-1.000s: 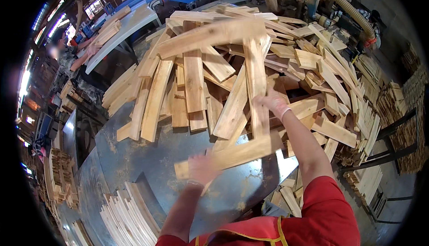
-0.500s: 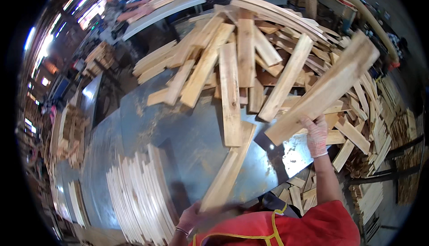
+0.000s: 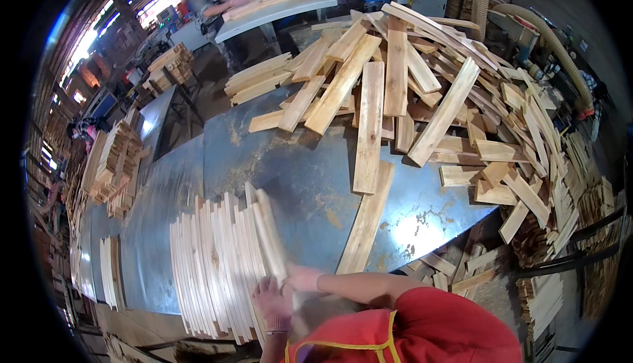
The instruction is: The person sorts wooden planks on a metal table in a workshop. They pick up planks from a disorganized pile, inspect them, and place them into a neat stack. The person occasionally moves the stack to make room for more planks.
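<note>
Pale wooden boards stand on edge in a tight row (image 3: pixel 214 264) at the left front of the metal table (image 3: pixel 297 211). At the row's right end leans a motion-blurred wooden board (image 3: pixel 269 231). My left hand (image 3: pixel 271 302), in a pinkish work glove, is closed at the near end of this board, against the row. Reaching across from the right, my right hand (image 3: pixel 302 278) is gloved too and grips the board's near right side. Its fingers are partly blurred. Another board (image 3: pixel 368 221) lies flat to the right of both hands.
A large loose heap of boards (image 3: pixel 395 73) covers the table's far right side. Stacked boards (image 3: pixel 115 158) stand at the left, with a short bundle (image 3: pixel 112 274) nearer. Someone (image 3: pixel 214 0) works at a far table (image 3: pixel 283 10). A ribbed hose (image 3: pixel 560 40) hangs far right.
My right hand has swung from the right side to the row at the left, bringing its board. The board at my left hand has also moved left to the row. The view has shifted slightly.
</note>
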`<state>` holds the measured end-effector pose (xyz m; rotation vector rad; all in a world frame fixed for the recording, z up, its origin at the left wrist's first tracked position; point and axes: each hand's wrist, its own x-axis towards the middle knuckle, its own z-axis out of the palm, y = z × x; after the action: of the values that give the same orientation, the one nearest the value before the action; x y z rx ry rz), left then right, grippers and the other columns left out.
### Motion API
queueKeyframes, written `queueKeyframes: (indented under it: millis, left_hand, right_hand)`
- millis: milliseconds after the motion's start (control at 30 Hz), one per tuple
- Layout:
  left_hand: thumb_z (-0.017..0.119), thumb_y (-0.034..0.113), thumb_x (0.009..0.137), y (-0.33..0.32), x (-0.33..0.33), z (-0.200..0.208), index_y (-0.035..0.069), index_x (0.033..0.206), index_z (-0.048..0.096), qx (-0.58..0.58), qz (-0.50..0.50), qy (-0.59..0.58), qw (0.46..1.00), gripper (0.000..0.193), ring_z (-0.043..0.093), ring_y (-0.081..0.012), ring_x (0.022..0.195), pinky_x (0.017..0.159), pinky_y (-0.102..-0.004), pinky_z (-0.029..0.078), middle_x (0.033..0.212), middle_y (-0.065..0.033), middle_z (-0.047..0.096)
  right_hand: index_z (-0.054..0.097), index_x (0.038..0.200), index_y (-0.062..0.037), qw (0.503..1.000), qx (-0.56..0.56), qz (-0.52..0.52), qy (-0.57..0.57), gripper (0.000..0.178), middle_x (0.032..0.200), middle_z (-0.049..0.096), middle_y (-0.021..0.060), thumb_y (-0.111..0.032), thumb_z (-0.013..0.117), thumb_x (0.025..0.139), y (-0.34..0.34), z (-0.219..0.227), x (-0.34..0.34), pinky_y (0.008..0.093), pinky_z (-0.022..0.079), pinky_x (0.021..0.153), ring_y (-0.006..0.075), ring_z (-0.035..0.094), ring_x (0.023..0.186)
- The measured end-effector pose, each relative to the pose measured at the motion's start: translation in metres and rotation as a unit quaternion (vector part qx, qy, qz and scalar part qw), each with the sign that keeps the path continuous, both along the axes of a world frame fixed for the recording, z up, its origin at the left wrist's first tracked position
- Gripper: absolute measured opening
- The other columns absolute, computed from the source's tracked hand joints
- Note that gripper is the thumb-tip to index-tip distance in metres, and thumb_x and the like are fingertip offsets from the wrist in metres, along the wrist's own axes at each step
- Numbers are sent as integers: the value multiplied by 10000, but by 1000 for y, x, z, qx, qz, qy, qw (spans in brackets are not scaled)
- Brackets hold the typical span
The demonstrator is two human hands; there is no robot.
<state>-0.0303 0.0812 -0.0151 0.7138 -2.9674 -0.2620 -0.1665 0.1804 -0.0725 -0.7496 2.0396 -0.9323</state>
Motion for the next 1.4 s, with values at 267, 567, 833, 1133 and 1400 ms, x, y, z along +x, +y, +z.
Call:
queueKeyframes:
  millis: [267, 567, 833, 1133, 1400]
  left_hand:
    - [793, 408, 766, 5, -12, -12, 17, 1522, 481, -95, 50, -77, 991, 906, 411, -449, 1449, 1215, -561, 303, 1510, -227, 515]
    - [854, 460, 740, 165, -304, 12, -20, 1551, 425, 103, -153, 2, 983, 1035, 480, -454, 1404, 1155, -528, 417, 1522, -258, 501]
    - [844, 258, 767, 209, -401, 0, 30, 1601, 391, 347, -58, 63, 934, 976, 488, -397, 1449, 1175, -460, 431, 1527, -244, 521]
    - [873, 120, 770, 137, -348, 17, -22, 1654, 285, 529, -78, 76, 842, 1071, 460, -266, 1496, 1188, -350, 407, 1632, -234, 445]
    - [873, 364, 739, 166, -257, 4, 68, 1668, 268, 294, -161, -146, 931, 1148, 501, -494, 1401, 1170, -482, 458, 1607, -302, 391]
  right_hand:
    - [576, 1448, -54, 925, -341, -145, -87, 527, 1160, 625, 134, -329, 633, 1002, 164, 105, -228, 378, 497, 947, 273, 596, 1060]
    - [407, 1592, 50, 849, 78, -470, 230, 943, 1565, 508, 302, -500, 746, 905, 400, 193, -579, 414, 396, 1217, 388, 510, 1460]
    - [377, 1600, 29, 933, -174, -312, -50, 1037, 1369, 663, 203, -427, 893, 825, 413, 149, -584, 433, 560, 963, 271, 660, 1184]
    - [315, 1582, 50, 883, -199, -411, -106, 964, 1361, 631, 177, -220, 882, 850, 328, 82, -203, 387, 521, 1062, 247, 626, 1232]
    - [521, 1414, 38, 864, -124, -467, -140, 640, 1189, 720, 150, -248, 786, 906, 301, 22, -117, 397, 560, 962, 269, 696, 1097]
